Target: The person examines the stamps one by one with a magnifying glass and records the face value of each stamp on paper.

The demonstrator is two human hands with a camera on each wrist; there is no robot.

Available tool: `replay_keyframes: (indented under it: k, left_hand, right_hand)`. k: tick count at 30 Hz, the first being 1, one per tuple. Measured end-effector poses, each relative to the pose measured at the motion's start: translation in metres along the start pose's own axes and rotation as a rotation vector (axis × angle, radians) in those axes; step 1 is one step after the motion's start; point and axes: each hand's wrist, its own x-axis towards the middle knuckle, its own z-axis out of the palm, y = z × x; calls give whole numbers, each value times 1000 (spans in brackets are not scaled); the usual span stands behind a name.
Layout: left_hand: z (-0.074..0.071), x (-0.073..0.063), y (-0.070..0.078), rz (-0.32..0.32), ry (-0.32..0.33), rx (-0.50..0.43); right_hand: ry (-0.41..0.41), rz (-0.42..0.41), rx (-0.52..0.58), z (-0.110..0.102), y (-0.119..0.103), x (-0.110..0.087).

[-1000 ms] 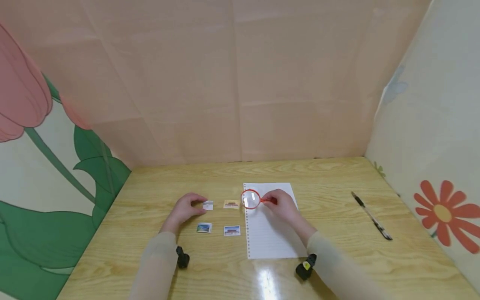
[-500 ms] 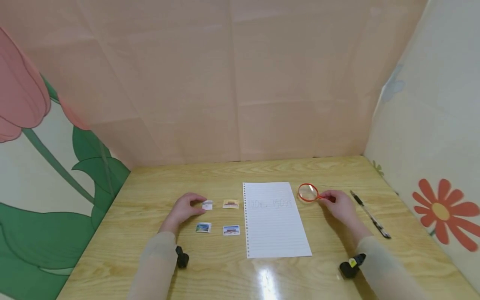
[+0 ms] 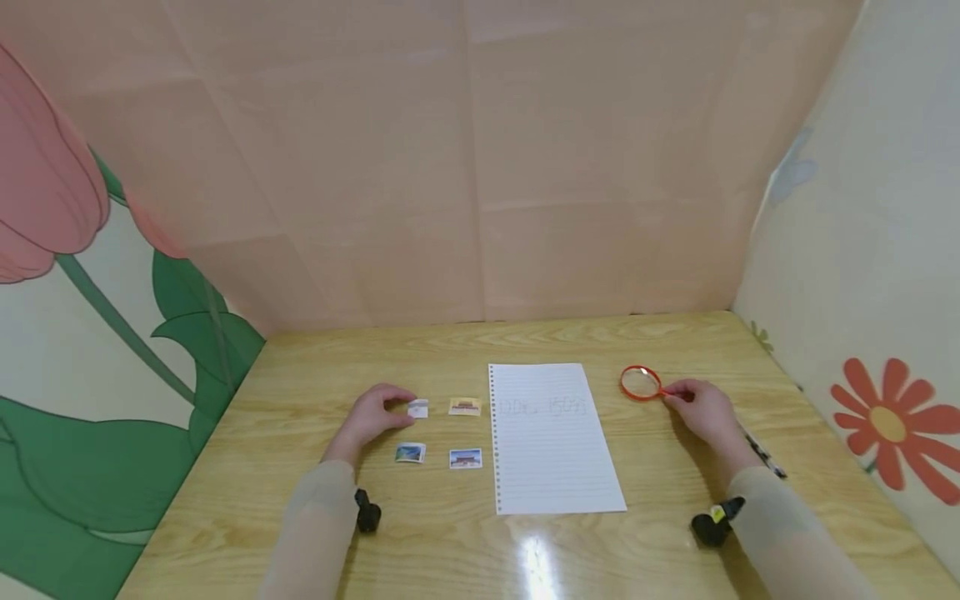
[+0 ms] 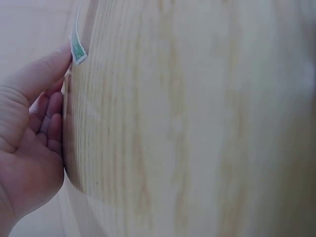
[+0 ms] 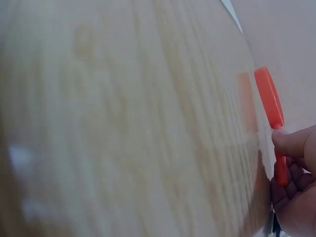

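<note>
Our right hand (image 3: pixel 703 410) grasps the red handle of the magnifying glass (image 3: pixel 642 383) between thumb and curled fingers; its lens points to ten o'clock from us, raised off the surface (image 3: pixel 435 533). Our left hand (image 3: pixel 375 414) has its thumb and a fingertip at the left edge of a pale stamp (image 3: pixel 418 408), at three o'clock; we cannot tell whether they pinch it.

Just beside that hand, towards half past four, lies a landscape stamp (image 3: pixel 410 452); further off are a yellow stamp (image 3: pixel 465 407) at three and a blue-sky stamp (image 3: pixel 466 459) at four.

A lined sheet (image 3: pixel 558 458) with faint writing lies at nine o'clock from our right hand, between the magnifying glass and the stamps. At four, our right wrist partly covers a pen (image 3: pixel 767 457).
</note>
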Motion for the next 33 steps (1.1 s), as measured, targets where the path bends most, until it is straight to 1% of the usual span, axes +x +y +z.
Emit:
replay_keyframes:
  k: [4,7,13,17,20,25,27,33]
  left_hand:
    - [0,0,0,-5,3,0]
    - [0,0,0,-5,3,3]
    - [0,1,-1,4,-3,-1]
    - [1,1,-2,8,-3,3]
    - [1,2,-2,10,-2,5]
    - [0,2,-3,5,-6,12]
    - [0,2,-3,1,-6,12]
    - [1,2,-2,-15,-6,8]
  right_hand:
    - [-12,24,2,1,1,1]
    - [-5,32,-3,3,2,2]
    - [-5,29,1,5,5,2]
    - [-14,31,26,2,6,1]
    - [-10,38,78,-4,8,0]
    - [56,16,107,-18,19,-4]
    - [80,15,90,-25,25,-5]
    - [93,51,26,-39,39,-10]
